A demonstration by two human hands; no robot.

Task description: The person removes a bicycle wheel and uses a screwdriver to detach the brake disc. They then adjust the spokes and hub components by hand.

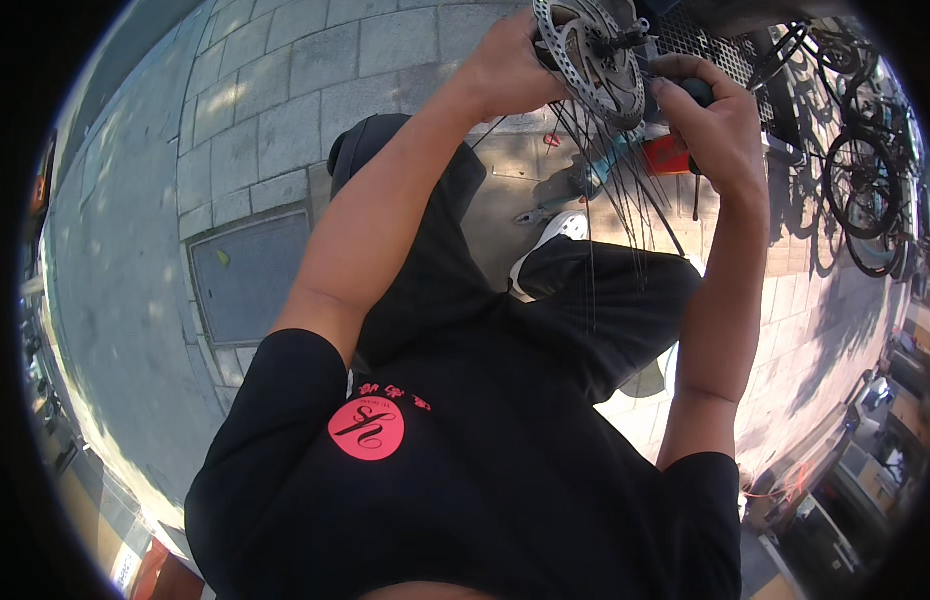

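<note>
A bicycle wheel's hub with a silver disc brake rotor (588, 62) is held up at the top of the head view, loosely fanned dark spokes (625, 190) trailing below it. My left hand (510, 72) grips the hub area from the left; its fingertips are hidden behind the rotor. On the right, my right hand (723, 120) is closed round a tool with a dark green and black handle (698, 91). Thumb and forefinger are near the rotor's right edge. The tool's tip cannot be made out.
On the paving below lie a teal power tool (567, 184), pliers (532, 216) and a red object (667, 157). A black mesh crate (720, 52) stands at upper right. Parked bicycles (867, 185) line the far right. A metal cover (253, 280) is set in the paving at left.
</note>
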